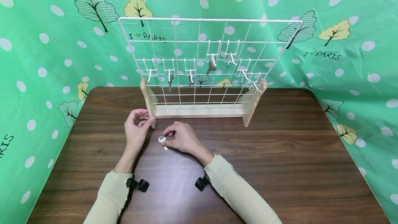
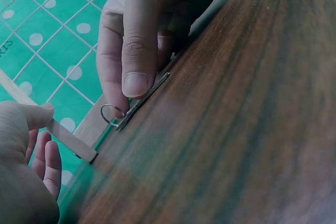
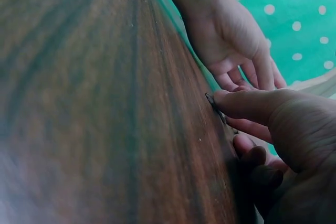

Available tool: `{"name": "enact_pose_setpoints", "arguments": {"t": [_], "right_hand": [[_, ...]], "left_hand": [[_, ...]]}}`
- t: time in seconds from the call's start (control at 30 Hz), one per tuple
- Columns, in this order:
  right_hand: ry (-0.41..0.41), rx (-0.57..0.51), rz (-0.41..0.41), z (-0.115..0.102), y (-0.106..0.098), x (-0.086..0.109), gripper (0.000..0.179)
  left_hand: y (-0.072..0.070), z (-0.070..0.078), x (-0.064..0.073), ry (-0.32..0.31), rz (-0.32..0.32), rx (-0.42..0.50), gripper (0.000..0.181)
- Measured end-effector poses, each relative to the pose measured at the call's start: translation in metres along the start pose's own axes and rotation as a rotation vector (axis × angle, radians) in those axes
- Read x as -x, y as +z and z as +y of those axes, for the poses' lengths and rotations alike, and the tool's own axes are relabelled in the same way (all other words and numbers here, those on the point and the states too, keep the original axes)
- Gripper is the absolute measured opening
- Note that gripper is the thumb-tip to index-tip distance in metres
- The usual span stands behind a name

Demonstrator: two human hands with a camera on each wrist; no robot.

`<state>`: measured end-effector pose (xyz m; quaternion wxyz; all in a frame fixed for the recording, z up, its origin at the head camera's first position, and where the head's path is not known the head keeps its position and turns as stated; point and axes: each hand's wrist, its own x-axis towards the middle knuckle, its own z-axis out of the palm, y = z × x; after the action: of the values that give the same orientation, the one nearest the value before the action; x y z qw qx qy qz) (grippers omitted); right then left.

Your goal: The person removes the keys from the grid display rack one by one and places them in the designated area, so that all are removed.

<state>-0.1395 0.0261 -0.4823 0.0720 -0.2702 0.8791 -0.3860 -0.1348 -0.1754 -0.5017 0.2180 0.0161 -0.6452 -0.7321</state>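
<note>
Between thumb and index finger, my right hand (image 1: 184, 137) pinches a small silver key (image 1: 162, 140) low over the table, in front of the rack. In the left wrist view a thin metal ring (image 2: 112, 112) stands up at one end of the key (image 2: 143, 100). My left hand (image 1: 135, 130) grips the lower end of the rack's left wooden leg (image 1: 147, 94), its thumb against the leg's edge. The white wire grid rack (image 1: 199, 41) carries several white hooks. Keys hang from some of them, among them a dark key (image 1: 211, 65) and a lower-left key (image 1: 170, 82).
The rack stands at the back of a dark wood-grain table (image 1: 298, 161), on a pale wooden base bar (image 1: 199, 111) and a right wooden leg (image 1: 254, 103). A green dotted cloth (image 1: 351, 68) hangs behind and at both sides.
</note>
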Motion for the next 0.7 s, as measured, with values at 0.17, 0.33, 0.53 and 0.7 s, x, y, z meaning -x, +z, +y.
{"name": "enact_pose_setpoints", "arguments": {"t": [0.17, 0.33, 0.53, 0.7], "right_hand": [[-0.001, 0.038, 0.009, -0.0006, 0.0015, 0.0004, 0.025], [0.004, 0.091, 0.032, -0.002, 0.0041, 0.0018, 0.025], [0.006, 0.12, 0.059, -0.0029, 0.0071, 0.0032, 0.029], [-0.034, 0.112, 0.06, -0.0015, 0.0067, 0.0035, 0.031]], "left_hand": [[0.0, 0.0007, 0.0001, -0.002, 0.001, -0.004, 0.036], [0.0006, 0.0019, 0.0005, -0.002, -0.001, 0.0, 0.036], [0.0007, 0.0014, 0.0, -0.001, 0.003, 0.006, 0.035], [0.0008, 0.0019, 0.0003, 0.001, 0.002, 0.013, 0.035]]}}
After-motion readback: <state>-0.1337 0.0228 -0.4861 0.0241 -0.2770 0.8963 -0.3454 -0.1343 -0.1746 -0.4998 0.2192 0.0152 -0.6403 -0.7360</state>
